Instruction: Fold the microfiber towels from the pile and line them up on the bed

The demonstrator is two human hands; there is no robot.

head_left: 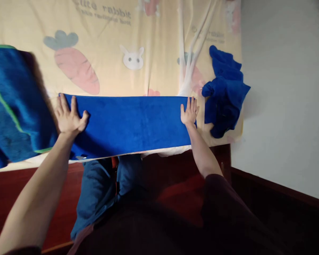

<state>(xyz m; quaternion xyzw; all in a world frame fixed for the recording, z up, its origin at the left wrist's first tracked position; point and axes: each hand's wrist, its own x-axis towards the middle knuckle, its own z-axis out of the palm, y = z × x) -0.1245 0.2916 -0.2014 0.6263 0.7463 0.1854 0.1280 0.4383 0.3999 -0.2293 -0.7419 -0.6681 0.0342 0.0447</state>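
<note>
A blue towel [134, 124] lies flat in a long strip along the near edge of the bed. My left hand [70, 117] rests on its left end, palm down with the fingers spread. At the opposite end my right hand [190, 110] presses flat on the cloth, fingers stretched out. Neither hand grips anything. A small whitish tag [81, 157] shows at the towel's lower left corner.
A crumpled blue cloth [224, 92] lies right of the towel. On the left is a pile of blue fabric with green edging [18, 106]. The bed sheet [108, 39] is printed with carrots and rabbits. A pale wall [284, 88] stands at the right.
</note>
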